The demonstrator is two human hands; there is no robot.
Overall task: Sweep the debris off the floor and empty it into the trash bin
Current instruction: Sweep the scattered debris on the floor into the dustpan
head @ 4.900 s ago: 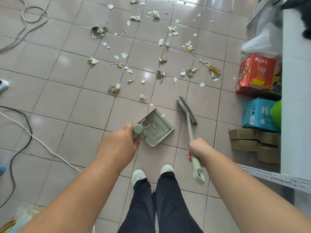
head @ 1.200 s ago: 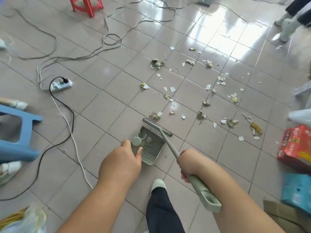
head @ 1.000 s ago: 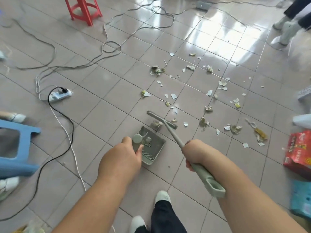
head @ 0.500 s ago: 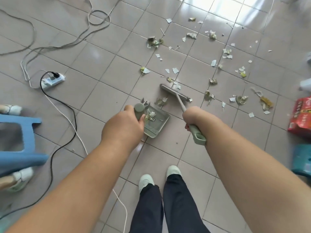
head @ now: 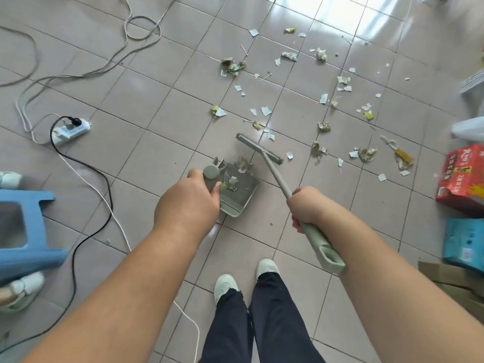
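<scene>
Head view, looking down at a grey tiled floor (head: 146,163).

Left hand (head: 187,203): fingers curled tight round the round-ended handle of the dustpan (head: 237,191). Pan is grey-green and sits low on the floor just ahead of the person's feet. Its long axis runs from the handle at upper left to the ribbed lip at lower right; the open tray faces up. A few crumpled scraps lie in it, one clump at the far edge.

Right hand (head: 305,205): fingers wrapped round the shaft of the broom (head: 275,170), gripping partway up the handle. Broom's long axis runs diagonally, from the hollow butt end near the right forearm, at lower right, up and left to the head. The head, a narrow grey bar, lies crosswise to the shaft and slants from upper left to lower right. It is just beyond the pan's far edge; cannot tell whether it touches the floor.

Debris (head: 318,149): torn paper bits and crumpled yellow-green wrappers scattered over the tiles beyond and to the right of the broom head, spreading toward the top of the view. One bigger clump (head: 231,67) farther out.

Surroundings: white power strip (head: 70,130) at left with a black plug in it, black and white cables trailing across the floor. Blue plastic stool (head: 25,231) at left edge. Red carton (head: 462,174) and blue carton (head: 463,244) at right edge. Person's dark trousers and pale shoes at bottom centre.
</scene>
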